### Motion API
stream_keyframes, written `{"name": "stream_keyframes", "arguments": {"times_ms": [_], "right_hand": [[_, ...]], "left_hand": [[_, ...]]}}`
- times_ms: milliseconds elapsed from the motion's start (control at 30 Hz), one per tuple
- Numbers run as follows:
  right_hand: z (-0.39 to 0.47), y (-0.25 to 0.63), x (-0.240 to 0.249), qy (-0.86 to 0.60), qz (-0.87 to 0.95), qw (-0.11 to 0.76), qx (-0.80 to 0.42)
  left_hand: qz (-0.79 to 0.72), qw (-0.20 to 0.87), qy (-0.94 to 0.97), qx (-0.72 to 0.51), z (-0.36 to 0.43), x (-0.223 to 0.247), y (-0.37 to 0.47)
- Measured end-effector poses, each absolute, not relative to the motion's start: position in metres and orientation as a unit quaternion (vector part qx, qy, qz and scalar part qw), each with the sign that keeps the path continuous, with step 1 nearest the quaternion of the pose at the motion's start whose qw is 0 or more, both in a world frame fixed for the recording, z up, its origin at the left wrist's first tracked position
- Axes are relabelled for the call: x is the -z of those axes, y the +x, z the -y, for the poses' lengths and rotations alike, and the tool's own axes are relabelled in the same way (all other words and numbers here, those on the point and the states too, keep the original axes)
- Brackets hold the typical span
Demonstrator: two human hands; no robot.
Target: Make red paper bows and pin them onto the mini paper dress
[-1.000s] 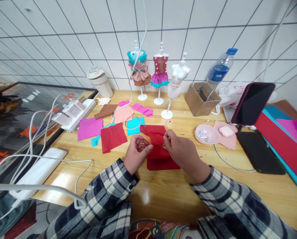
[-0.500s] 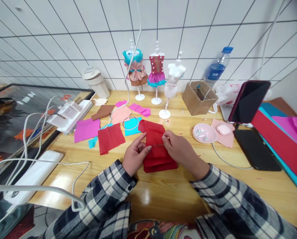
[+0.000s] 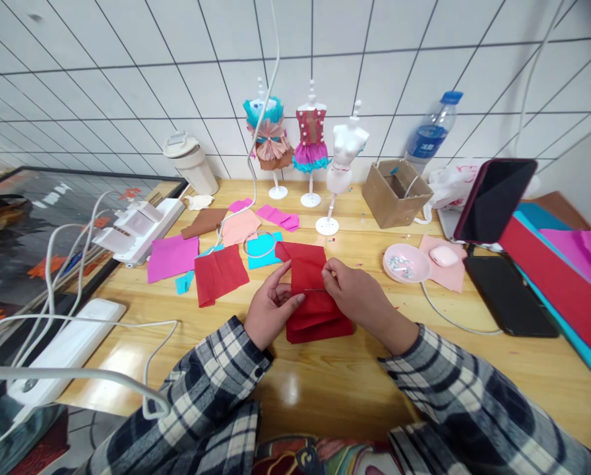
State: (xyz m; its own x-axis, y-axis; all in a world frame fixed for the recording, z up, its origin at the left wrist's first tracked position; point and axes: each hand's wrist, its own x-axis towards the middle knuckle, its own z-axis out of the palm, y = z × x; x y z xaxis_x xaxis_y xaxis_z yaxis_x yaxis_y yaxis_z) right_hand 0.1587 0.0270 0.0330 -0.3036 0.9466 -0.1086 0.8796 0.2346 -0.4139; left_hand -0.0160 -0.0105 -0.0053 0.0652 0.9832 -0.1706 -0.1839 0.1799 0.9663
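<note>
My left hand [image 3: 272,307] is at the left edge of a folded red sheet [image 3: 309,264], which looks like crepe paper. Its thumb lies over the front and its fingers are partly behind the edge. From the right, my right hand [image 3: 357,297] pinches a thin needle [image 3: 314,290] between thumb and fingertips. The needle lies level across the red sheet and points toward my left thumb. More red layers fan out below the hands, close above the wooden table. A blue piece with a ring [image 3: 260,244] on it lies just beyond my left hand.
Three small dress forms [image 3: 310,142] stand at the wall, two of them dressed. Coloured paper pieces [image 3: 173,258] lie to the left. To the right are a pink bowl [image 3: 427,272], a cardboard box [image 3: 389,210] and phones [image 3: 510,297]. White cables [image 3: 78,320] cross the left side.
The upper part of the red sheet has shifted very slightly down and inward between my hands. Both hands keep nearly the same place and grip.
</note>
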Motion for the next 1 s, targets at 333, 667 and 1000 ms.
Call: {"name": "stream_keyframes", "arguments": {"times_ms": [333, 667, 1000], "right_hand": [[-0.0261, 0.1588, -0.0322, -0.58, 0.792, 0.079, -0.177], [-0.0253, 0.1581, -0.0311, -0.575, 0.797, 0.08, -0.164], [-0.0243, 0.1574, -0.0291, -0.559, 0.806, 0.093, -0.17]], "left_hand": [[-0.478, 0.598, 0.42, -0.487, 0.0116, 0.0019, -0.0151], [-0.474, 0.602, 0.422, -0.484, 0.0122, 0.0027, -0.0149], [-0.467, 0.602, 0.436, -0.479, 0.0134, 0.003, -0.0147]]}}
